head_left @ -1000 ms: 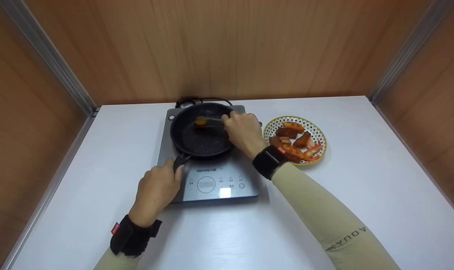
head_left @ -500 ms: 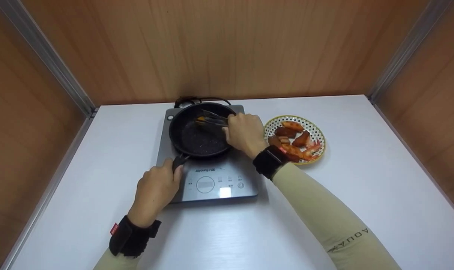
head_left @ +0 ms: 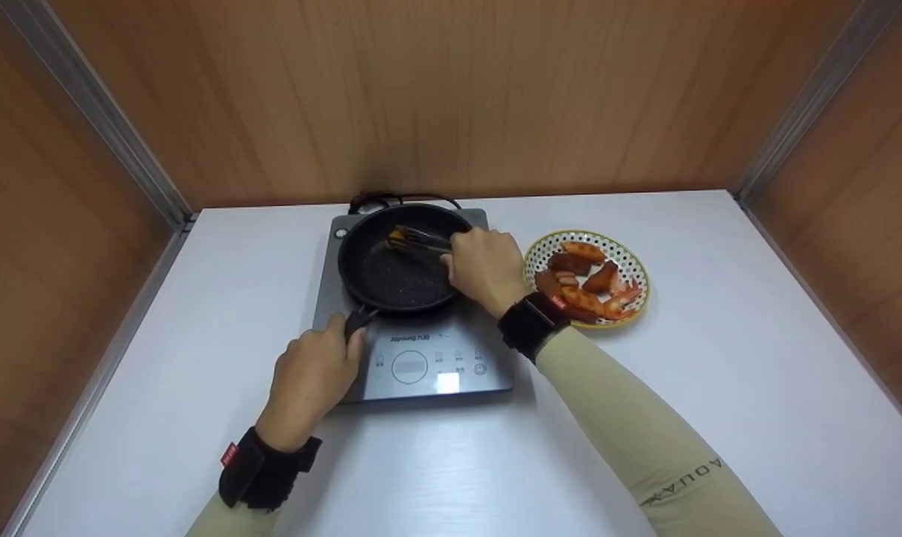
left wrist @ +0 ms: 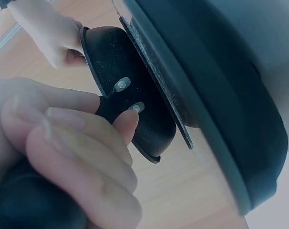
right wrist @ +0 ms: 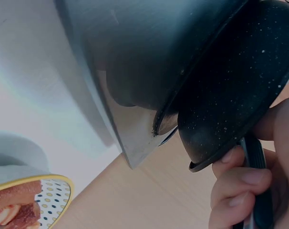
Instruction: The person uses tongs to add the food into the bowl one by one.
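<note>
A black frying pan sits on the grey induction cooker. My left hand grips its black handle, with the fingers wrapped around it in the left wrist view. Over the pan's right rim, my right hand holds a pair of tongs, whose black handle shows between the fingers in the right wrist view. At the far ends of the tongs, inside the pan, is a small orange-yellow piece of food. The pan's wall hides the tongs' tips in both wrist views.
Right of the cooker stands a dotted plate with a yellow rim, holding several browned food pieces and what looks like a shrimp. A black cord lies behind the pan. Wooden panels enclose the white table at the back and sides.
The tongs' arms have shifted at the orange-yellow piece, which now shows turned and partly covered by them. My right hand has moved slightly; my left hand and the pan stay in place.
</note>
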Motion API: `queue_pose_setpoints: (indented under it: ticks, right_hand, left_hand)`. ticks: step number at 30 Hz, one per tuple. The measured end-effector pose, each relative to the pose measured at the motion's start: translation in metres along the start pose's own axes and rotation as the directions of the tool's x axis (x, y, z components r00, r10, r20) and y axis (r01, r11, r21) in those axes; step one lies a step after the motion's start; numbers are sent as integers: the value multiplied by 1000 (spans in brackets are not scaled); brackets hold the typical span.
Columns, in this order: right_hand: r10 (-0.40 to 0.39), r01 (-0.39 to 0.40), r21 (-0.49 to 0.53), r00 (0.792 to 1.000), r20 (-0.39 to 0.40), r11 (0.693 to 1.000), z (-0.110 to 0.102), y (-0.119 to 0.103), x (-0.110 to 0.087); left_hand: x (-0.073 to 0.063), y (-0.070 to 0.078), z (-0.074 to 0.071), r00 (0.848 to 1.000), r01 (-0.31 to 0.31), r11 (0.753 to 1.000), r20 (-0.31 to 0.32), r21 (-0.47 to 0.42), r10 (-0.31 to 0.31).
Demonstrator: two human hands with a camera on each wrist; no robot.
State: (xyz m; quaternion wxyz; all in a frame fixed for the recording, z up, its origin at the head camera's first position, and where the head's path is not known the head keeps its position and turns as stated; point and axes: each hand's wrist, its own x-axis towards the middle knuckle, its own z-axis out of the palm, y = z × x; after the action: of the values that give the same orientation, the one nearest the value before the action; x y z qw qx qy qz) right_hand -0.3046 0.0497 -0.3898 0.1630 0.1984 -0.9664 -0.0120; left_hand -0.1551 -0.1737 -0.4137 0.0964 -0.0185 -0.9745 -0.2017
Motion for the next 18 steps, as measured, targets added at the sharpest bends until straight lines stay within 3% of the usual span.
queue_pose_setpoints:
  ticks: [18]
  right_hand:
    - [3,-2,19,999,-38,1000,-1,2,-4]
  left_hand:
    - [0,1,-1,1000,-7,1000,-4,-5,7]
